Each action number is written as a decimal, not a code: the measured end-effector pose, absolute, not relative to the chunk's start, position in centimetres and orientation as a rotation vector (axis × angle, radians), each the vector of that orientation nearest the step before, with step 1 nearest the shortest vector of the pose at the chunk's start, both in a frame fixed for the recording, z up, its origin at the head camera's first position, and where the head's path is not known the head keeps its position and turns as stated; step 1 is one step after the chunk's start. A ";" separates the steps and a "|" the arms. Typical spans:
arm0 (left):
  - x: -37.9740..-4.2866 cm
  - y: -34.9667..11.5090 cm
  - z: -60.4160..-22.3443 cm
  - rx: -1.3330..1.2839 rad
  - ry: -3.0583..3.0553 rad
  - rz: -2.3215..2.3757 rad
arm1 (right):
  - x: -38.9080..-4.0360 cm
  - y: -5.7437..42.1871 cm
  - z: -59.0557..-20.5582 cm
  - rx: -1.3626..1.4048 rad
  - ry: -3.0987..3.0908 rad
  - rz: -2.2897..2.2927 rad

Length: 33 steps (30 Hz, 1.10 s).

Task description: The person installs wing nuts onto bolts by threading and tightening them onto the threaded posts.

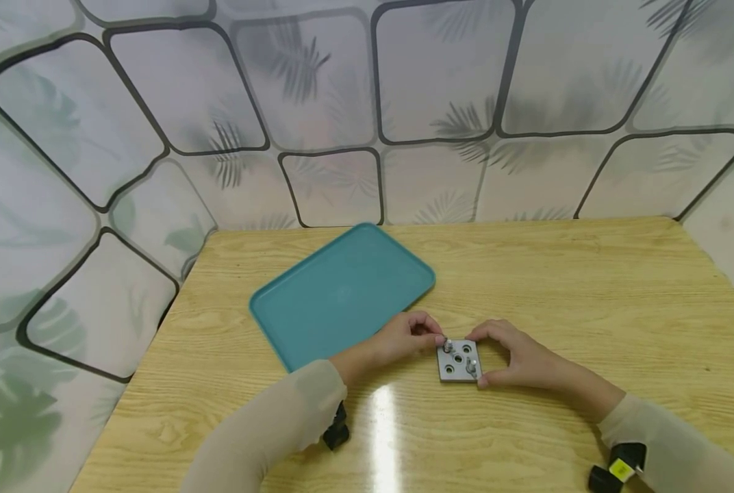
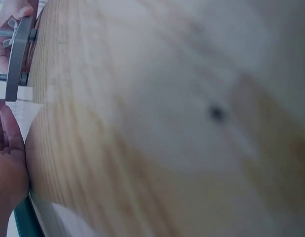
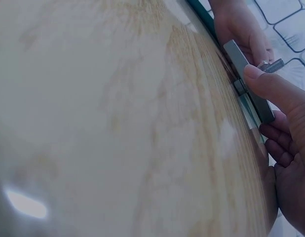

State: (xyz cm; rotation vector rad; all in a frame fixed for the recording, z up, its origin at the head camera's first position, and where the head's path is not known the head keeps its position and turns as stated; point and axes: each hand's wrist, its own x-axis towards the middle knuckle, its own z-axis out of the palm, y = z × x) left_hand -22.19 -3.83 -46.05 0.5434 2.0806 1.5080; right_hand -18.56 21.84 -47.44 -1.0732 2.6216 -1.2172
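A square grey metal plate [image 1: 459,376] with several holes lies in front of me, bolts standing up through two opposite corners. My right hand [image 1: 524,355] grips the plate's right side, thumb at the near corner and fingers at the far one. At the far left corner, my left hand [image 1: 407,335] pinches a wing nut [image 1: 448,347] on its bolt between thumb and forefinger. A second wing nut [image 2: 12,30] sits on the other bolt, near my right thumb. Below the plate, bolt heads [image 2: 32,34] stick out in the left wrist view.
A blue-green tray [image 1: 336,294] lies at an angle on the wooden table [image 1: 558,287], behind my left forearm. Behind the table hangs a patterned curtain-like backdrop [image 1: 435,178]. Black wrist cameras [image 1: 336,431] are strapped under both sleeves.
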 end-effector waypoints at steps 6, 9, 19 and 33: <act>-22.1 -3.9 -45.9 0.552 2.057 1.507 | -18.6 21.9 -47.6 -1.087 2.622 -1.223; -22.1 -4.0 -45.8 0.582 2.060 1.488 | -18.6 21.9 -47.7 -1.093 2.618 -1.227; -22.2 -4.1 -45.7 0.712 2.055 1.412 | -18.6 21.9 -47.6 -1.096 2.624 -1.223; -22.2 -3.8 -45.7 0.601 2.107 1.429 | -18.8 22.0 -47.9 -1.108 2.624 -1.233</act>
